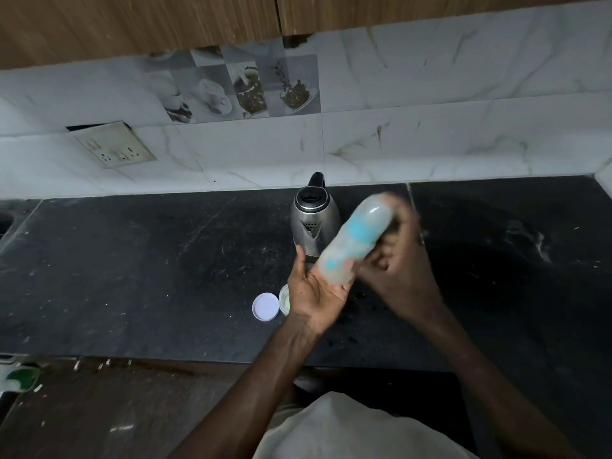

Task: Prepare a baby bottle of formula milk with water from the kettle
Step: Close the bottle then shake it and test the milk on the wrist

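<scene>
While blurred translucent baby bottle with blue markings (356, 240) is being held tilted above black stone surface (132, 276), right hand (397, 266) is clenching its grip round upper part. Left hand (314, 289) is lying flat-fingered, grip released, under base. Steel electric kettle (314, 220) is standing just behind, with round white lid (265, 306) lying beside small pale tub (284, 298).

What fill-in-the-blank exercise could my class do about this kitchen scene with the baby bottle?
1. The steel ___ stands on the countertop behind the baby bottle.
2. The right hand grips the bottle; the left hand rests ___ against its lower end.
3. The round white lid lies to the ___ of the left hand.
Missing words: kettle; open; left.
</scene>
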{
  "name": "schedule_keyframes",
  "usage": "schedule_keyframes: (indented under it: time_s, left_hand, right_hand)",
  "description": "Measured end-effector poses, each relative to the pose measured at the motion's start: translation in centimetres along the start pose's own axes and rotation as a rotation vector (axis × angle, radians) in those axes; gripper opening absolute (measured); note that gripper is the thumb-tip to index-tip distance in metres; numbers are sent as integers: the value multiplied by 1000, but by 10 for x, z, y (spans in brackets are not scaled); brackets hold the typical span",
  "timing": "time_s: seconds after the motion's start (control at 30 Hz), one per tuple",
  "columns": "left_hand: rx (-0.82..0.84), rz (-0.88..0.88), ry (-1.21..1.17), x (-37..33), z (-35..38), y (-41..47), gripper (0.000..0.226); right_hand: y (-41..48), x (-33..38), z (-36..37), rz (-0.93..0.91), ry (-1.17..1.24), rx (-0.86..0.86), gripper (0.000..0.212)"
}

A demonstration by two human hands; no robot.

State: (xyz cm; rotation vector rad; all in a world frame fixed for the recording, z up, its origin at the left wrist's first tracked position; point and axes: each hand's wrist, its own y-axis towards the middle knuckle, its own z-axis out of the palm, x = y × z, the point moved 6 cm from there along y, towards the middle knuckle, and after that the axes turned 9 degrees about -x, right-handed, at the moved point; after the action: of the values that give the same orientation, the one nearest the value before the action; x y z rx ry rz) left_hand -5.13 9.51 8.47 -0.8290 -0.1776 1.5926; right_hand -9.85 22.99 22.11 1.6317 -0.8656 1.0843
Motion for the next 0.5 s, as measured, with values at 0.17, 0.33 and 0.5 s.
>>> schedule_keyframes:
  time_s: [0.17,0.33,0.5]
  left_hand:
    - [56,-8,-35,0,17,2,81]
    - [7,-36,-23,7,15,1,76]
    - [11,-58,-22,13,14,-6,68]
  right_hand:
    - [-21,-25,11,26,-269,152,107]
    - [-9,-25,2,-2,-295,284,94]
    - [-2,-21,10,30,-181,391,97]
